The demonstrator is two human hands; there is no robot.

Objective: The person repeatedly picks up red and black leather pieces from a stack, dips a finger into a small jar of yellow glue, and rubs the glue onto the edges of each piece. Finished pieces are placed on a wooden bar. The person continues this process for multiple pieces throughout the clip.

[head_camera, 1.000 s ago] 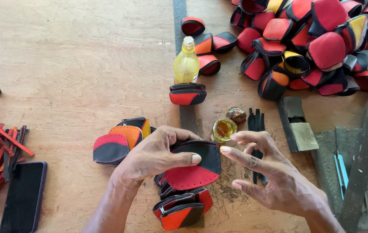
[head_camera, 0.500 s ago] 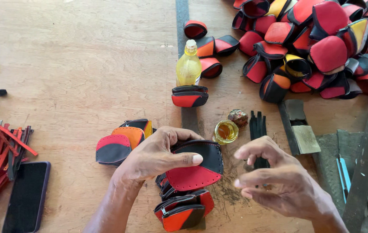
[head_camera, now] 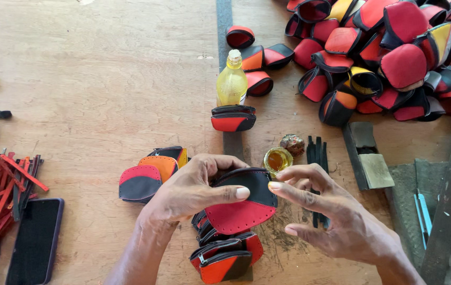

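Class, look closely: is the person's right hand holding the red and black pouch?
No, the left hand grips the red and black pouch; the right hand is open beside it.

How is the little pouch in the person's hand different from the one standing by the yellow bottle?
The held pouch is gripped by the left hand, lifted and tilted so its broad red and black face shows. The pouch by the bottle rests untouched on the table, seen edge-on beside the yellow bottle. The held one looks bigger, being nearer the camera. Both are red and black.
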